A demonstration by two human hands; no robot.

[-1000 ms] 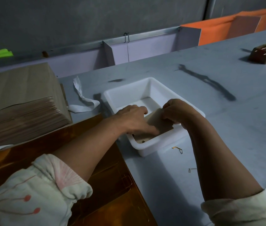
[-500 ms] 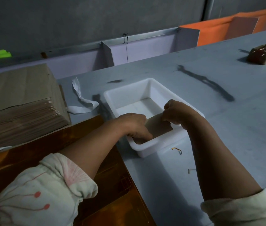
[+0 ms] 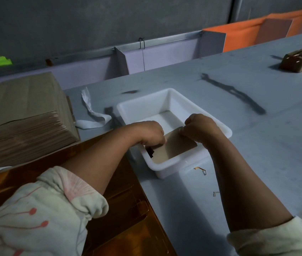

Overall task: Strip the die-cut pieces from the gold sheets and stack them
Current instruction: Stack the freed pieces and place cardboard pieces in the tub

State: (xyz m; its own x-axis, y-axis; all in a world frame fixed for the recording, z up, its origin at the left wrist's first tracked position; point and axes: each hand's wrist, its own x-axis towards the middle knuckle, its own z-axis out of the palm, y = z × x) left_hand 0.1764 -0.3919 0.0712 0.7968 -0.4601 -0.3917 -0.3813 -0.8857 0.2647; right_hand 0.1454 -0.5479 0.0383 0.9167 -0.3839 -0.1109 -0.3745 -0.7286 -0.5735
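Observation:
A white plastic tub (image 3: 176,100) stands on the grey table. Inside its near end lies a tan die-cut piece (image 3: 176,147), seen from its dull back, on top of others whose dark edges show at its left. My left hand (image 3: 151,133) presses down on the piece's left end with curled fingers. My right hand (image 3: 199,129) pinches the piece's far right edge. A shiny gold sheet (image 3: 124,206) lies on the table under my left forearm.
A tall stack of brown sheets (image 3: 22,115) sits at the left. A white paper strip (image 3: 91,115) lies behind the tub. Small gold scraps (image 3: 201,169) lie near the tub's front. A tape dispenser (image 3: 301,60) stands far right.
Both hands have sunk lower into the tub with the tan piece, which now lies flatter on the stack. My left hand has drawn back slightly to the left.

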